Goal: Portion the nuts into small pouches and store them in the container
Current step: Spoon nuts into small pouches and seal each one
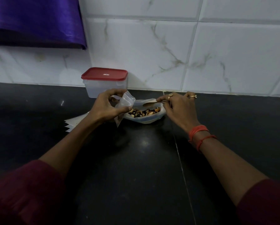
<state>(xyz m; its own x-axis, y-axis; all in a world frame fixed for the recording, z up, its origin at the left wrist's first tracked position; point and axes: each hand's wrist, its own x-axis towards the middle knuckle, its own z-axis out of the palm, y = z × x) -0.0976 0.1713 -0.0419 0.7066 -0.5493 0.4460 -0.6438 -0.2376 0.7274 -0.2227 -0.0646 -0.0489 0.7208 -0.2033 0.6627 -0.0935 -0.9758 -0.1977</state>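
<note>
The left hand (109,105) pinches a small clear pouch (127,100) between thumb and fingertips. It holds the pouch up at the bowl's 9 o'clock edge with the mouth turned toward the nuts, probably so that anything spilled falls back in. The right hand (179,108) is curled round the handle of a spoon (149,103) from the 3 o'clock side. The spoon's head hangs just above the nuts (143,112), which lie in a shallow white bowl (145,121) at the middle of the dark bench (136,159). Whether the spoon carries anything cannot be told. With one hand holding the pouch and the other the spoon, this looks like the filling step, early in the task.

A fanned stack of spare pouches (72,123) lies flat at the bowl's 9 o'clock, partly under the left forearm and within easy reach. The container (103,88) stands at 11 o'clock against the tiled wall, its red lid (104,73) on. It sits clear of the scooping and will need opening before any filled pouch goes in.
</note>
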